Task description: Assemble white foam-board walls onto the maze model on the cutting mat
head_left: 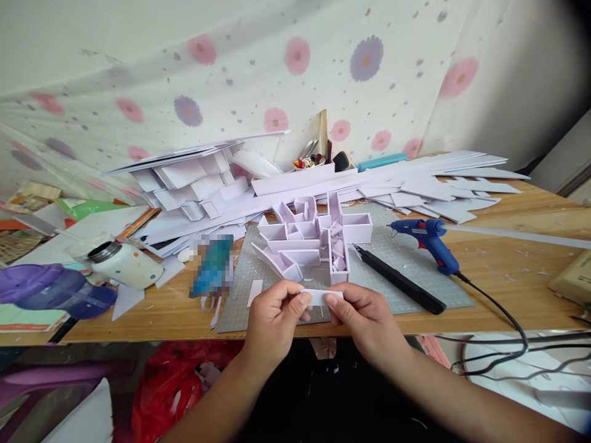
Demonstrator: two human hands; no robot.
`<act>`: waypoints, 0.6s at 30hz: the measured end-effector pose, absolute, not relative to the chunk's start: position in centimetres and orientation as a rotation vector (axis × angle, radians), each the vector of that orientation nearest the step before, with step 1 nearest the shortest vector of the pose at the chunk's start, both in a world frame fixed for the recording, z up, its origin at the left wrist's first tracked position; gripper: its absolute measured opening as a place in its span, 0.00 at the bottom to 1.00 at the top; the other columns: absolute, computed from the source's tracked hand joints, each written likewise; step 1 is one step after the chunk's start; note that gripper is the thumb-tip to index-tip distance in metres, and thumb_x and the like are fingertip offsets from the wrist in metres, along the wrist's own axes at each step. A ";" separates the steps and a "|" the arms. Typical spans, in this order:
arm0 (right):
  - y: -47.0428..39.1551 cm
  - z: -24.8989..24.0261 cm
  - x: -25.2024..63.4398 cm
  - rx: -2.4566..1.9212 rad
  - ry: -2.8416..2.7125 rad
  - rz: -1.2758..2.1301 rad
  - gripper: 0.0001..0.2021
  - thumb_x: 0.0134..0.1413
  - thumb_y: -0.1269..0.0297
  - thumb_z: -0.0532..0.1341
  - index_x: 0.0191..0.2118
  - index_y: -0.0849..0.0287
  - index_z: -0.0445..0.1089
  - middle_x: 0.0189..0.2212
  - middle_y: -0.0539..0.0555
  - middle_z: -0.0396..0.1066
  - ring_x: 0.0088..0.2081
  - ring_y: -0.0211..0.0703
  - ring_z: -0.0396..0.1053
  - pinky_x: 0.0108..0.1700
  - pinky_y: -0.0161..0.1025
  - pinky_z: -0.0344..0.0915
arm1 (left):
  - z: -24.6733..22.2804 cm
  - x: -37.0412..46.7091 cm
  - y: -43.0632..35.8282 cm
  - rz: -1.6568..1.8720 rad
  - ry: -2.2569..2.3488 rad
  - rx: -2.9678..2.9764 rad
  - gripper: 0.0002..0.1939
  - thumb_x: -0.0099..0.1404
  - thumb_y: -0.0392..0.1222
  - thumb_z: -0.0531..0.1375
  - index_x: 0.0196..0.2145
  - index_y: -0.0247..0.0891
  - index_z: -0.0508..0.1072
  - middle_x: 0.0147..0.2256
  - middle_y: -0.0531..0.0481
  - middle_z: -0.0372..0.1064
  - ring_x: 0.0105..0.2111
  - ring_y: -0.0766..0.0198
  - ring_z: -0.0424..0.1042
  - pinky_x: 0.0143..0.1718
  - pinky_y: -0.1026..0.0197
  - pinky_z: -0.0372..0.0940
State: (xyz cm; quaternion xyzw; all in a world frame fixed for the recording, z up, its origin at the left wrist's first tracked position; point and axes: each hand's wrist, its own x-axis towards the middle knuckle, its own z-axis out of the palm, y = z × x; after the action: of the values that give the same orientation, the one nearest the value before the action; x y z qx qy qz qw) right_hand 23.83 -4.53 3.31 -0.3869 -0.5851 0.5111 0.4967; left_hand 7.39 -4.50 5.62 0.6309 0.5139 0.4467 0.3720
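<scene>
- My left hand (pixel 272 320) and right hand (pixel 364 323) both pinched one small white strip (pixel 322 297); each grip was closed on one end of it, thumb and forefinger together.
- The strip was in the air, just above the near edge of the grey mat (pixel 406 289), in front of the white model (pixel 309 237).
- To do this step well, I judged that I should keep the strip flat and level between the two grips, and not press hard, because thin board bends and creases easily.
- I also judged it wise to hold it by the ends only, so the long edges stayed free.
- The glue gun (pixel 427 237) lay on the mat to the right, well apart from my hands, and the black knife (pixel 399 280) lay between it and the model; I should mind its cord when I reach.
- The fingertips covered both ends of the strip, so I could not tell its full length or whether it was folded.
- One object (pixel 213 264) left of the mat was blurred and I could not make it out.
- The inner walls of the model hid each other, and the pile of board (pixel 194 178) behind covered what lay under it.
</scene>
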 end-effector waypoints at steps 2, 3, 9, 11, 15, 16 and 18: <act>-4.5 3.4 23.7 -0.949 -1.399 1.255 0.15 0.59 0.57 0.56 0.24 0.59 0.67 0.18 0.46 0.60 0.23 0.36 0.57 0.27 0.34 0.54 | 5.7 7.4 -4.5 1.129 1.341 1.623 0.10 0.63 0.43 0.58 0.27 0.36 0.71 0.19 0.55 0.68 0.20 0.68 0.69 0.25 0.67 0.63; -4.5 3.4 23.6 -0.953 -1.391 1.264 0.16 0.58 0.56 0.57 0.24 0.59 0.67 0.18 0.46 0.59 0.22 0.36 0.57 0.27 0.34 0.54 | 5.7 7.5 -4.5 1.121 1.347 1.620 0.10 0.63 0.43 0.57 0.27 0.36 0.71 0.19 0.54 0.68 0.20 0.68 0.69 0.25 0.67 0.64; -4.5 3.2 23.2 -0.948 -1.311 1.393 0.18 0.57 0.54 0.58 0.21 0.58 0.65 0.17 0.46 0.59 0.22 0.36 0.55 0.27 0.34 0.52 | 5.8 7.4 -4.8 1.082 1.392 1.675 0.17 0.66 0.45 0.53 0.21 0.37 0.65 0.17 0.55 0.63 0.18 0.69 0.64 0.23 0.67 0.60; -4.4 3.0 23.1 -0.928 -1.262 1.444 0.18 0.57 0.54 0.59 0.21 0.58 0.65 0.16 0.46 0.59 0.21 0.35 0.55 0.27 0.35 0.52 | 5.7 7.4 -4.9 1.084 1.392 1.638 0.19 0.67 0.45 0.52 0.20 0.37 0.65 0.16 0.55 0.62 0.17 0.69 0.63 0.22 0.66 0.59; -4.3 2.7 22.8 -0.884 -1.138 1.520 0.17 0.56 0.54 0.61 0.22 0.59 0.67 0.16 0.46 0.60 0.21 0.35 0.54 0.27 0.35 0.51 | 5.2 7.1 -4.9 1.126 1.243 1.405 0.20 0.69 0.50 0.50 0.25 0.36 0.68 0.21 0.52 0.67 0.19 0.68 0.67 0.23 0.65 0.63; -4.3 2.6 22.7 -0.877 -1.120 1.531 0.17 0.56 0.54 0.61 0.22 0.59 0.67 0.16 0.46 0.60 0.21 0.35 0.54 0.27 0.35 0.51 | 5.0 7.0 -4.9 1.137 1.202 1.365 0.20 0.69 0.52 0.50 0.26 0.36 0.68 0.23 0.51 0.68 0.20 0.67 0.68 0.24 0.64 0.63; -4.3 2.6 22.7 -0.883 -1.116 1.534 0.17 0.56 0.54 0.61 0.21 0.59 0.66 0.16 0.46 0.59 0.21 0.35 0.53 0.26 0.35 0.50 | 4.8 6.7 -4.9 1.129 1.173 1.360 0.20 0.68 0.53 0.52 0.27 0.35 0.68 0.24 0.51 0.69 0.21 0.67 0.68 0.25 0.64 0.64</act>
State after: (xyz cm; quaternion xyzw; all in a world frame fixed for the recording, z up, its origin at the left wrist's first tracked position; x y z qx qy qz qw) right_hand 22.70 -4.26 2.63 -0.3654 -0.4615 0.6344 0.5010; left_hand 6.68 -4.85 4.80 0.5594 0.4824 0.4646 0.4882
